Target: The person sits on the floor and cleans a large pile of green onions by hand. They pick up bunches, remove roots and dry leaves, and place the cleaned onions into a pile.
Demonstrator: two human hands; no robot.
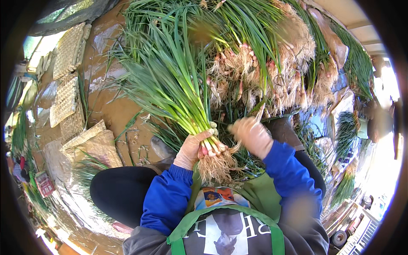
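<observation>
My left hand, in a pale glove, grips a bunch of green garlic just above its bulbs. The leaves fan out away from me, while the pinkish-white bulbs and tan roots hang towards my lap. To the right of the bunch is my right hand, also gloved and blurred, its fingers curled. Wispy roots show beside it, but whether it holds anything is unclear. Beyond both hands lies a large heap of green garlic with its roots facing me. A green apron covers my lap under the bunch.
Wet brown ground spreads to the left, with stacked textured trays and a crumpled sack on it. Loose leaves litter the space between my legs. More garlic bunches lie at the right, near a wheeled cart.
</observation>
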